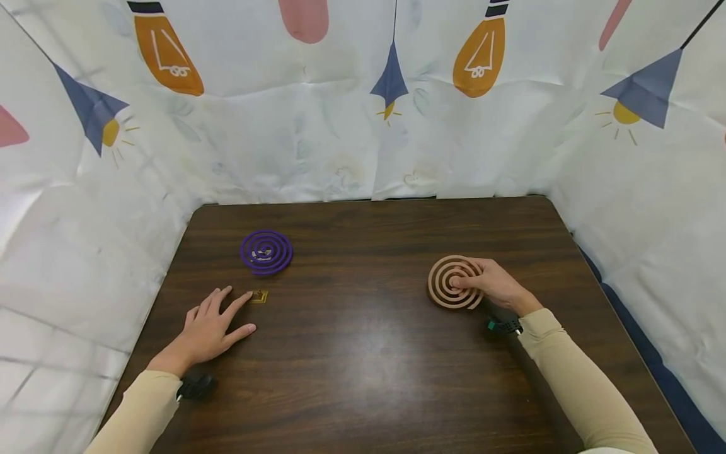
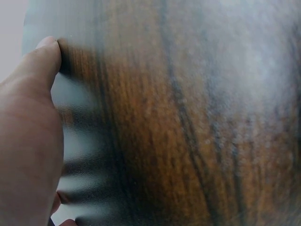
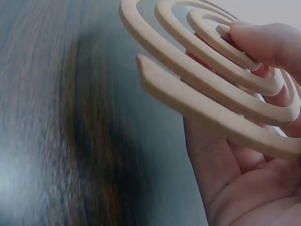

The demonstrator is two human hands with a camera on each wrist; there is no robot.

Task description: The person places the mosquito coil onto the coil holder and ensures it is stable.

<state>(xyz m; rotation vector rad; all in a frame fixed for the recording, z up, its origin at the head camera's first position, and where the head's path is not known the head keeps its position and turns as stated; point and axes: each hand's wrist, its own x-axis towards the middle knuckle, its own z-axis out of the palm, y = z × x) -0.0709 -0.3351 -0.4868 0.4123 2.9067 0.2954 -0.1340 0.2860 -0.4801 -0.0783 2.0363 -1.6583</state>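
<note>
A tan mosquito coil (image 1: 440,284) is held by my right hand (image 1: 499,285), with the thumb on top near its centre and fingers underneath. In the right wrist view the coil (image 3: 207,110) is tilted, its blunt outer end pointing left above the table. My left hand (image 1: 205,333) lies low over the table with its fingers spread. Its index fingertip is at a small gold-coloured metal piece (image 1: 259,297); whether it presses on it I cannot tell. Beyond that piece a purple mosquito coil (image 1: 266,272) lies flat, with small silvery bits showing near its middle. The left wrist view shows the left thumb (image 2: 40,63).
The dark brown wood table (image 1: 363,384) has rounded far corners and reflects light in front. White cloth (image 1: 340,145) printed with lamps and bulbs hangs behind and at both sides. Dark blue fabric (image 1: 641,340) shows along the right edge.
</note>
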